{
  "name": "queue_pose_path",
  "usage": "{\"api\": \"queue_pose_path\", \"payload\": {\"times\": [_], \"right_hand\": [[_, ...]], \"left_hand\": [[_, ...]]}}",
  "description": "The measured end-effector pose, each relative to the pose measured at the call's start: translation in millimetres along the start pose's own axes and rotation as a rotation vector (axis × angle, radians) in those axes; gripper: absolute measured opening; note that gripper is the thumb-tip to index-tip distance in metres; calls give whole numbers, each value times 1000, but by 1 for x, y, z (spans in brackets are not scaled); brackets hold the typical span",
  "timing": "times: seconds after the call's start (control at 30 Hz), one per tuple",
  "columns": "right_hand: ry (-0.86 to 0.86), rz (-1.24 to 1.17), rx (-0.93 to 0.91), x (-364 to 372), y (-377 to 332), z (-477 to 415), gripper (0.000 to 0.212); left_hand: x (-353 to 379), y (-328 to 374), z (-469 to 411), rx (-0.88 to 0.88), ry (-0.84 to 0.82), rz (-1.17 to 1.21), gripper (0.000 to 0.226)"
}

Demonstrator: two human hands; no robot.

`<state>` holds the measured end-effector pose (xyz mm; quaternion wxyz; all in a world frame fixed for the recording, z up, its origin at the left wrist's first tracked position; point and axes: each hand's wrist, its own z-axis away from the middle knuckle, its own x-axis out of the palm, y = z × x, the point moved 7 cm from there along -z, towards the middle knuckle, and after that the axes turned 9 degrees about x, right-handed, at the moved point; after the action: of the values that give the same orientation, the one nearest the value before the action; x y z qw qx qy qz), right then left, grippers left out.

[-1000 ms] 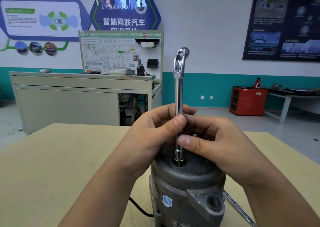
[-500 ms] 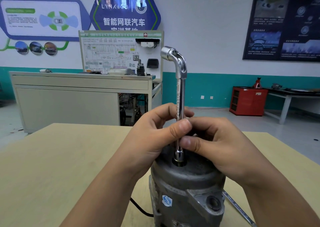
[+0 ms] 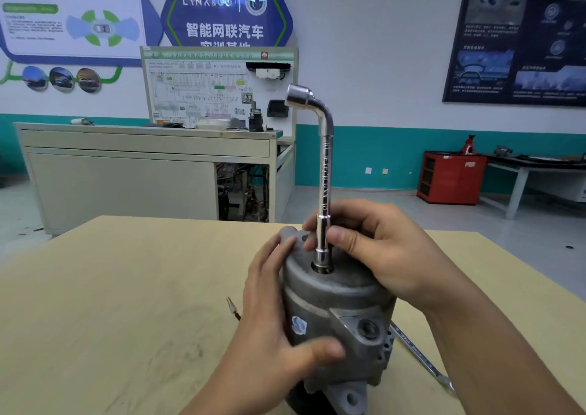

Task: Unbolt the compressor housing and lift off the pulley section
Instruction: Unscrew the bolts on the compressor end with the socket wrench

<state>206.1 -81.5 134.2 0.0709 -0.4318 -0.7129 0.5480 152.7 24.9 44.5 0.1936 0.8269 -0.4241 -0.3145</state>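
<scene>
A grey cast-metal compressor housing (image 3: 342, 291) stands upright on the wooden table (image 3: 126, 303). A chrome L-shaped socket wrench (image 3: 325, 173) stands vertically with its lower socket seated in a recess on top of the housing; its bent upper end points left. My right hand (image 3: 380, 249) pinches the wrench shaft just above the housing. My left hand (image 3: 272, 329) wraps the housing's left side, thumb across the front near a blue-white sticker (image 3: 298, 324). The bolt under the socket is hidden.
A long metal tool (image 3: 421, 357) lies on the table right of the housing. A black cable with a brass tip (image 3: 232, 307) lies to the left. Beyond the table are a cream workbench (image 3: 126, 173), a red cabinet (image 3: 450, 176) and a side table (image 3: 532, 167).
My left hand let go of the wrench shaft and moved down onto the housing's side. The wrench turned, so its bent end now points left.
</scene>
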Motion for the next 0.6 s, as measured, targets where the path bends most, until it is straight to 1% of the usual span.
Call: {"api": "queue_pose_path", "payload": {"times": [0.07, 0.1, 0.17, 0.27, 0.33, 0.47, 0.6], "right_hand": [[-17, 3, 19, 1, 1, 1, 27], [-22, 13, 24, 2, 1, 1, 27], [-29, 26, 28, 4, 0, 1, 25], [-21, 61, 48, 5, -2, -1, 16], [-4, 81, 54, 5, -3, -2, 15], [50, 87, 52, 3, -1, -1, 12], [146, 115, 39, -3, 1, -1, 12]], "left_hand": [[8, -13, 18, -118, -37, 48, 127], [13, -18, 25, -177, -55, 101, 133], [22, -25, 35, -278, -72, 232, 136], [30, -34, 45, -387, -57, 357, 131], [33, -35, 47, -395, -16, 394, 124], [34, -34, 48, -333, 114, 435, 110], [36, -30, 47, -286, 141, 492, 105]]}}
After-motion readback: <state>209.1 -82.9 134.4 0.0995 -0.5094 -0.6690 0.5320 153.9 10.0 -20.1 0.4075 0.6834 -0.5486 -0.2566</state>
